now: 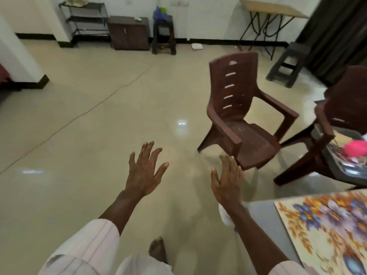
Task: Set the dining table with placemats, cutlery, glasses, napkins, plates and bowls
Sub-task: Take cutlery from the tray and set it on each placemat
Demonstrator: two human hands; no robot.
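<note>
A floral placemat (325,231) lies on the grey dining table (264,215) at the bottom right corner of the head view. My left hand (144,171) is stretched out over the floor with its fingers spread, holding nothing. My right hand (226,181) is also out flat with straight fingers, just left of the table's corner and near the seat of a brown plastic chair (238,120). Neither hand touches anything.
A second brown chair (345,108) stands at the right edge, with a dark tray (337,161) holding a pink thing (355,148) beside it. Far off along the wall stand a metal rack (87,18), a low cabinet (129,32), dark stools (164,36) and a folding table (272,8).
</note>
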